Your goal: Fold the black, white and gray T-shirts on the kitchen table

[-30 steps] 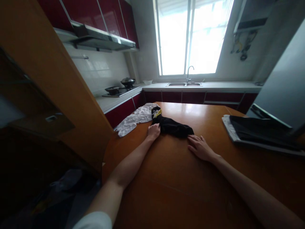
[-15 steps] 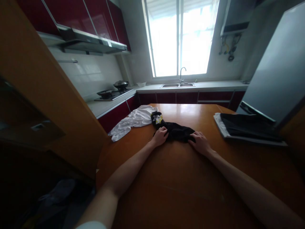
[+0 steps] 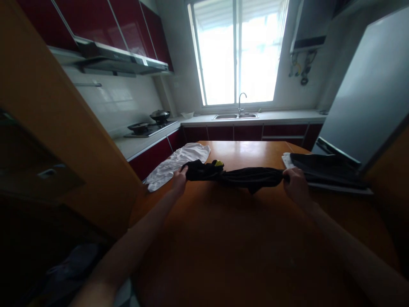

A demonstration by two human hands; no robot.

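Observation:
A black garment [image 3: 252, 175], with a bit of yellow showing near its middle, is stretched sideways just above the wooden table [image 3: 223, 238]. My left hand [image 3: 180, 179] grips its left end, fingers closed on the cloth. At the other end my right hand [image 3: 295, 183] is closed on a bunched part of it. Folds hide the garment's exact kind. Behind my left hand, a crumpled white garment [image 3: 179, 162] lies on the table's left side.
Folded dark and white clothes [image 3: 326, 170] lie in a stack at the table's right. Beyond the table is a counter with a sink [image 3: 236, 116] and a stove [image 3: 150, 129] with pans. A fridge [image 3: 361, 94] stands on the right, a wooden panel [image 3: 79, 149] on the left.
My hands have moved apart, left hand leftward and right hand rightward, each now gripping an end of the black garment. The cloth has been lifted and pulled out; its white-and-yellow print is mostly hidden.

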